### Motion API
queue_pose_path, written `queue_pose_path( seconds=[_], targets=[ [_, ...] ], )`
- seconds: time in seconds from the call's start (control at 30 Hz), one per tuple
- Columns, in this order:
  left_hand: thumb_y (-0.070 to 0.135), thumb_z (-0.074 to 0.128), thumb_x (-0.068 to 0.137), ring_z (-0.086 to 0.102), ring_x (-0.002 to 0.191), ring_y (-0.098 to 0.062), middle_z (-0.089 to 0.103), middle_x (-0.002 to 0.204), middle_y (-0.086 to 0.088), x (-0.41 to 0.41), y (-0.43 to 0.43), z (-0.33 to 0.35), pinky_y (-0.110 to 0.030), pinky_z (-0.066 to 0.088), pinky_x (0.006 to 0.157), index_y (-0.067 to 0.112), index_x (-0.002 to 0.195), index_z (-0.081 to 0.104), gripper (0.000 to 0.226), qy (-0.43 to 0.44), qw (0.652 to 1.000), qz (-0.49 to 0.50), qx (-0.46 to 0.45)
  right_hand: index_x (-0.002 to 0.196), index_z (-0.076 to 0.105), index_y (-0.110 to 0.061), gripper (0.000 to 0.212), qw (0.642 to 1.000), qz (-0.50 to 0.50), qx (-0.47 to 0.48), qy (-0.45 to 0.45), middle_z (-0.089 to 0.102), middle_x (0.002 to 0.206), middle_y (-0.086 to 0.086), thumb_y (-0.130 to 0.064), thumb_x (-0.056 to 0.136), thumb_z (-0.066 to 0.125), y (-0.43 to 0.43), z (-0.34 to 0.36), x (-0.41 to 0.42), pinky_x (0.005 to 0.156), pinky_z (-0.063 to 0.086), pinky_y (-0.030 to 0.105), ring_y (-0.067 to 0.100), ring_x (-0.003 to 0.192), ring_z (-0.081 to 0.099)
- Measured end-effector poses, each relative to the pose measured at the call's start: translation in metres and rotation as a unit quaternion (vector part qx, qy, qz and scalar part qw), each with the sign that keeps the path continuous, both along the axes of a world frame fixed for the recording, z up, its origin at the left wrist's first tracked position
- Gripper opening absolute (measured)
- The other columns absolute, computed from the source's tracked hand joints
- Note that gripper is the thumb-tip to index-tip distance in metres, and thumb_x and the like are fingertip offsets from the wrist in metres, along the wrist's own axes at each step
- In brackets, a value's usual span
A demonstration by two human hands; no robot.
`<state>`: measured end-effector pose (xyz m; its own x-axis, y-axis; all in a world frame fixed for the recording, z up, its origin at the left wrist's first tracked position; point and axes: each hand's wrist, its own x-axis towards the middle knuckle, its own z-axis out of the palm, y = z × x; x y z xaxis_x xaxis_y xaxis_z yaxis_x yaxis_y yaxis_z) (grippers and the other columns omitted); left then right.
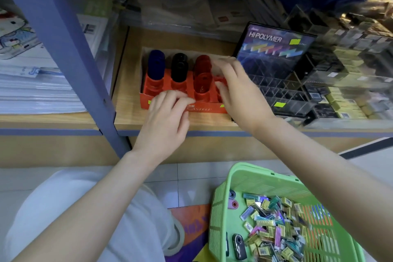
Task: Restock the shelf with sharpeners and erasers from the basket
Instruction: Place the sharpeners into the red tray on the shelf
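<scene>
Plainly upright red sharpener [202,83] in tray [204,109]

Display tray [212,110] was orange-red, w/ blue sharpener [156,64], black sharpener [179,66], red sharpener [202,66]. Basket [251,168] was light green, lattice-patterned. Erasers [274,225] looked mostly yellow, pink, teal, tho blurry. HI-POLYMER box [274,49] was black w/ multicolour zigzags. Shelf [127,117] showed wood grain, blue edge.

One orange tray [204,109], four sharpeners [202,87] in it, one blue sharpener [156,64], one black sharpener [179,66], two red sharpeners [203,62], one green basket [255,171], at least three loose sharpeners [239,244] inside, erasers [268,225] beyond counting, one Hi-Polymer box [274,49]
</scene>
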<state>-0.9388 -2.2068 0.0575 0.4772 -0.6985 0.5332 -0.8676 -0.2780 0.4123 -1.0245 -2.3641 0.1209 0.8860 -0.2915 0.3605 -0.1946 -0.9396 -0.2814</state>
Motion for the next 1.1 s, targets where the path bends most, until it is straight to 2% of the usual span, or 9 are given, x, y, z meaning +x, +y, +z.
queue_pose_path(
  seconds=[0.1,0.2,0.33,0.43,0.53,0.67,0.8,0.97,1.1],
  targets=[
    [0.007,0.051,0.084,0.049,0.103,-0.022,0.059,0.104,-0.009,-0.021,0.011,-0.003,-0.028,0.030,0.092,0.005,0.103,0.065,0.024,-0.016,0.998,-0.022,-0.049,0.123,0.052,-0.003,0.030,0.996,-0.018,-0.020,-0.082,0.054,0.116,0.012,-0.009,0.094,0.050,0.005,-0.010,-0.046,0.082,0.037,0.018,0.020,0.102,0.050],
    [0.012,0.049,0.085,0.051,0.099,-0.022,0.060,0.098,-0.008,-0.052,0.014,-0.022,-0.029,0.031,0.087,0.006,0.099,0.065,0.022,-0.012,0.997,-0.078,0.000,0.110,0.053,-0.005,0.020,0.995,-0.027,-0.039,-0.090,0.058,0.101,0.013,-0.010,0.091,0.049,0.004,-0.039,-0.103,0.079,0.037,0.023,0.022,0.091,0.050],
    [0.018,0.045,0.086,0.047,0.096,-0.019,0.057,0.096,-0.006,-0.094,-0.002,-0.058,-0.027,0.029,0.082,0.008,0.097,0.064,0.025,0.044,0.978,-0.164,0.124,0.109,0.053,-0.013,0.017,0.987,-0.115,0.077,0.081,0.057,0.101,0.004,-0.013,0.093,0.049,0.010,-0.105,-0.178,0.070,0.044,0.026,0.019,0.089,0.057],
    [0.023,0.041,0.087,0.045,0.099,-0.017,0.056,0.102,-0.006,-0.119,-0.025,-0.085,-0.029,0.032,0.084,0.009,0.105,0.061,0.030,0.096,0.956,-0.188,0.203,0.129,0.049,-0.013,0.031,0.929,-0.167,0.203,0.259,0.053,0.124,0.002,-0.016,0.098,0.043,0.014,-0.164,-0.224,0.091,0.043,0.026,0.017,0.110,0.054],
    [0.026,0.040,0.096,0.037,0.124,-0.018,0.044,0.132,-0.005,-0.137,-0.048,-0.104,-0.032,0.026,0.106,0.014,0.138,0.042,0.044,0.150,0.935,-0.165,0.276,0.138,0.041,-0.016,0.040,0.865,-0.165,0.293,0.373,0.043,0.140,0.005,-0.012,0.098,0.040,0.014,-0.221,-0.255,0.102,0.036,0.028,0.021,0.124,0.047],
    [0.024,0.036,0.100,0.014,0.142,-0.014,0.017,0.154,-0.001,-0.147,-0.076,-0.123,-0.032,0.010,0.116,0.019,0.152,0.014,0.056,0.206,0.918,-0.134,0.311,0.141,0.037,-0.015,0.047,0.789,-0.198,0.406,0.417,0.043,0.144,0.008,-0.009,0.095,0.047,0.020,-0.285,-0.270,0.101,0.043,0.034,0.025,0.120,0.052],
    [0.024,0.035,0.101,0.019,0.139,-0.013,0.022,0.151,-0.003,-0.150,-0.094,-0.144,-0.028,0.012,0.115,0.016,0.152,0.014,0.056,0.217,0.917,-0.127,0.309,0.144,0.031,-0.011,0.055,0.723,-0.218,0.511,0.410,0.039,0.145,0.012,-0.013,0.094,0.053,0.031,-0.327,-0.257,0.106,0.039,0.038,0.028,0.126,0.046],
    [0.020,0.037,0.101,0.033,0.109,-0.002,0.031,0.135,-0.003,-0.157,-0.101,-0.152,-0.019,0.028,0.092,0.014,0.149,0.023,0.051,0.240,0.920,-0.123,0.284,0.147,0.023,-0.006,0.076,0.680,-0.198,0.558,0.431,0.032,0.145,0.015,-0.026,0.087,0.066,0.046,-0.355,-0.238,0.110,0.033,0.040,0.032,0.130,0.040],
    [0.017,0.040,0.100,0.038,0.106,-0.006,0.036,0.131,-0.006,-0.161,-0.103,-0.155,-0.012,0.026,0.084,0.011,0.146,0.030,0.047,0.234,0.929,-0.104,0.267,0.142,0.034,-0.007,0.075,0.700,-0.187,0.503,0.472,0.034,0.136,0.014,-0.035,0.083,0.070,0.047,-0.364,-0.235,0.109,0.034,0.040,0.033,0.123,0.044]
  ],
)
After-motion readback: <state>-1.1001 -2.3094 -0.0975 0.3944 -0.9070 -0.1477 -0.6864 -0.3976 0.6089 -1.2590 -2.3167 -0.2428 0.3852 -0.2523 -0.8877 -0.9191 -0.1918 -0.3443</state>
